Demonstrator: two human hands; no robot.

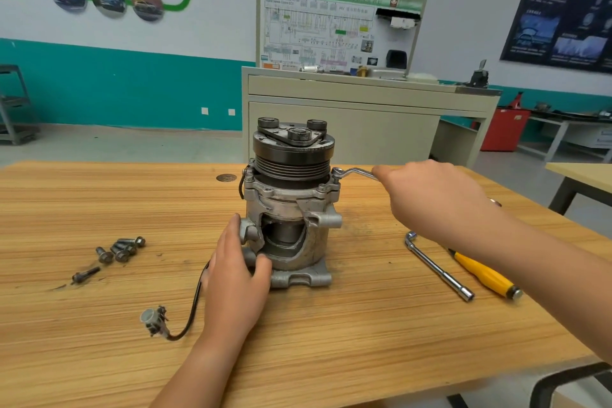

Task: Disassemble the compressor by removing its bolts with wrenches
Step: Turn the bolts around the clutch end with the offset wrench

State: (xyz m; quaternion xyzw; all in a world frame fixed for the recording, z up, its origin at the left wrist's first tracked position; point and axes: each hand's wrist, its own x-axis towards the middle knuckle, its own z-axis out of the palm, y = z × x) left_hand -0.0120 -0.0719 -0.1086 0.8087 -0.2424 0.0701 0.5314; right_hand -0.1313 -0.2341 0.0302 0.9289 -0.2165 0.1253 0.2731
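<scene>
Head view: compressor (291, 209) upright, pulley (293, 156) up; left hand (236, 262) grips it, right hand (430, 195) a level wrench (356, 172).

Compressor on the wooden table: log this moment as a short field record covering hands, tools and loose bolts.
Workpiece: grey metal compressor with black pulley, upright on the wooden table
Left grip: holds the compressor's lower body
Right grip: holds a silver ring wrench set on an upper flange bolt
Removed: several dark bolts, loose, left of the compressor
Idle tools: silver L-shaped socket wrench and yellow-handled tool, lying right
Cable: black lead with grey plug, on the table
</scene>
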